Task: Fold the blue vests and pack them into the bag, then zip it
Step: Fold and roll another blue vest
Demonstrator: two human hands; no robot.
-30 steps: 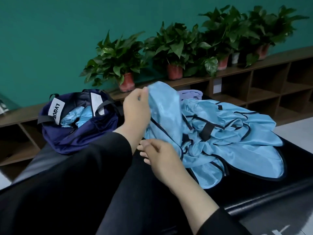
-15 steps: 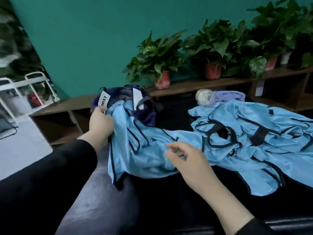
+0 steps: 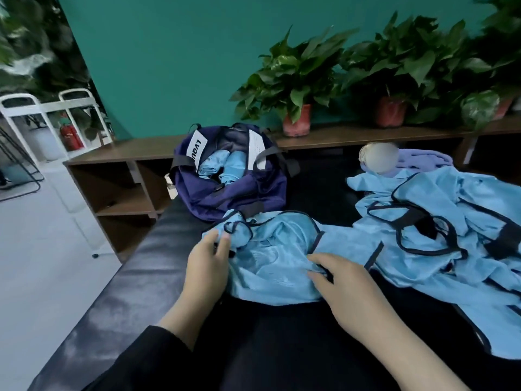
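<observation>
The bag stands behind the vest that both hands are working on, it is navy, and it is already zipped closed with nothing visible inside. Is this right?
Not quite: the bag is navy and stands behind the vest under the left hand and right hand, but it is open, not zipped. The head view shows rolled blue vests inside its mouth.

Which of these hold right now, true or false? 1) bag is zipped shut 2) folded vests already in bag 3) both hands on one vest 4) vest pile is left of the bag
1) The bag is zipped shut. False: it gapes open.
2) Folded vests already lie in the bag. True.
3) The left hand and the right hand are both on the vest in front. True.
4) The vest pile lies left of the bag. False: it lies to its right.
</observation>
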